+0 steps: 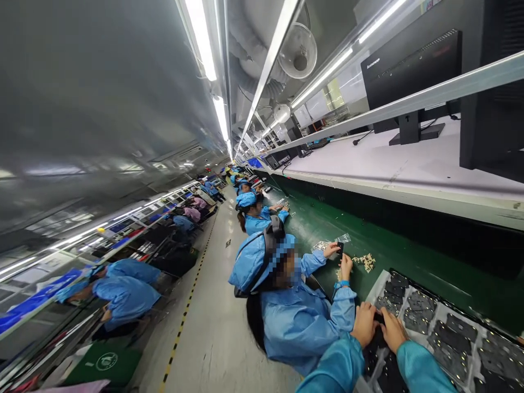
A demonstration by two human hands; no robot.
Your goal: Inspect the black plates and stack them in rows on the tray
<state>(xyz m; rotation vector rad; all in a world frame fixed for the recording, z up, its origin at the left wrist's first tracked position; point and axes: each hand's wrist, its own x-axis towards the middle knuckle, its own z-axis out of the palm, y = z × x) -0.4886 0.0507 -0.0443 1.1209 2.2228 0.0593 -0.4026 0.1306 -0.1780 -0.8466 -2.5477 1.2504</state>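
Note:
My head is turned left along the line, so my hands sit at the bottom right. My left hand (364, 323) and my right hand (393, 329) are close together, fingers curled onto a small dark part (379, 317) between them, over a black tray (440, 333) of dark flat parts in rows. Both sleeves are blue. What exactly the fingers pinch is too small to name.
A co-worker in a blue coat and cap (286, 311) sits close on my left, handling a small dark piece (340, 248) near loose pale bits (365, 262) on the green belt (393, 245). Several more workers sit beyond. A white shelf (409, 164) holds a monitor (411, 71).

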